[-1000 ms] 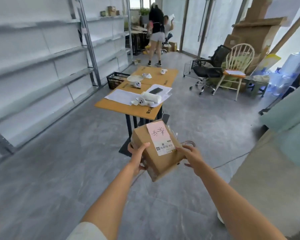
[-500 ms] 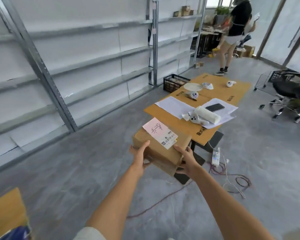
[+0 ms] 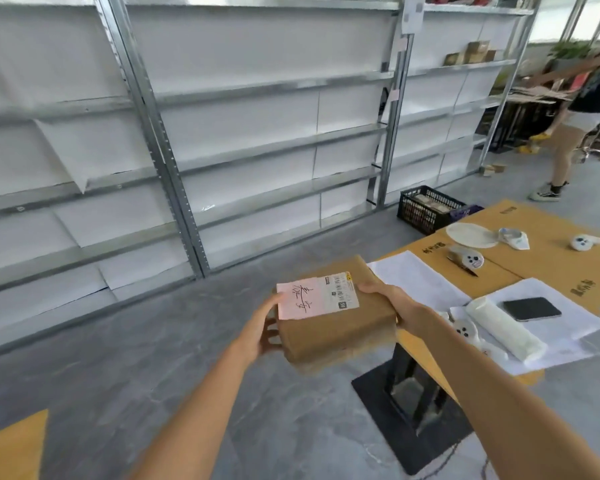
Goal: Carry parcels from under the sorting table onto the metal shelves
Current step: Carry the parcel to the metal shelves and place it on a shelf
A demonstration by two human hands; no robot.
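Left hand (image 3: 262, 332) and right hand (image 3: 392, 306) clamp parcel (image 3: 333, 317) sides, label up, level for carrying toward empty shelves (image 3: 274, 147).

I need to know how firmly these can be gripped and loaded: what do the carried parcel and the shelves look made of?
The parcel, held between the left hand and right hand, looks like plain matte brown cardboard with a paper label stuck on top. The shelves look like bare silvery metal: perforated uprights, dull sheen, with white sheets behind.

A black crate (image 3: 426, 209) sits on the floor; a phone (image 3: 531, 308) rests on white paper (image 3: 565, 327).
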